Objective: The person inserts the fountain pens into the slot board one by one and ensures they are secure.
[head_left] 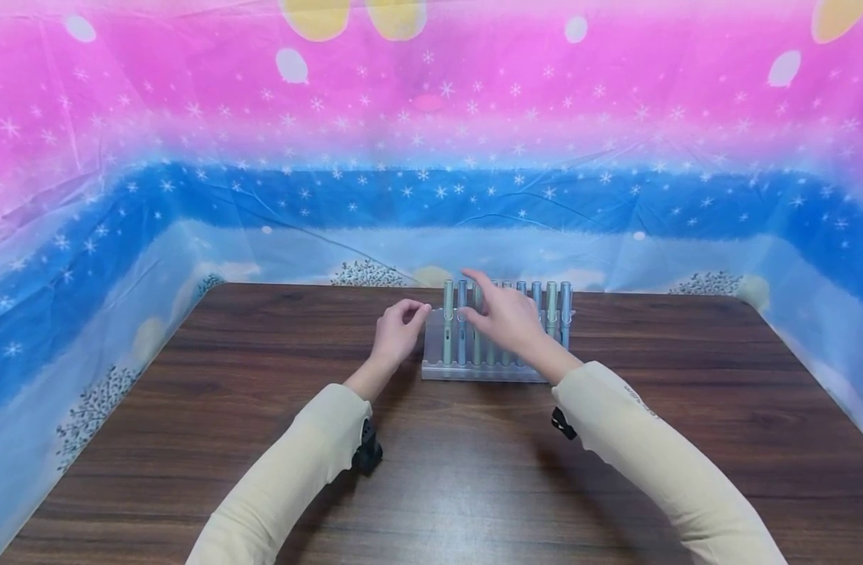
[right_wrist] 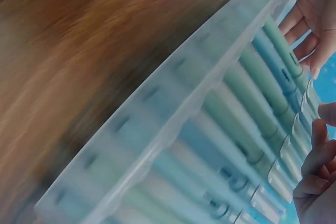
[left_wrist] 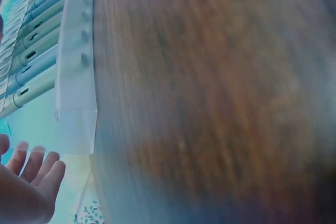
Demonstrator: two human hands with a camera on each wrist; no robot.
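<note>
A clear display rack (head_left: 484, 375) stands on the table and holds a row of several green and blue pens (head_left: 448, 322) upright. At its left end, my left hand (head_left: 396, 333) pinches the rack's edge between thumb and index finger; the other fingers (left_wrist: 51, 179) show beside the clear panel in the left wrist view. My right hand (head_left: 511, 320) is in front of the pens, thumb and index finger spread apart, holding nothing that I can see. It covers the middle pens in the head view. In the right wrist view its fingers (right_wrist: 315, 182) are near the pens' capped ends.
The rack stands near the far edge of a dark wooden table (head_left: 446, 486). Behind and around the table hangs a pink and blue cloth (head_left: 375, 196) with snowflakes. A black wrist camera (head_left: 366, 447) sits below the left sleeve.
</note>
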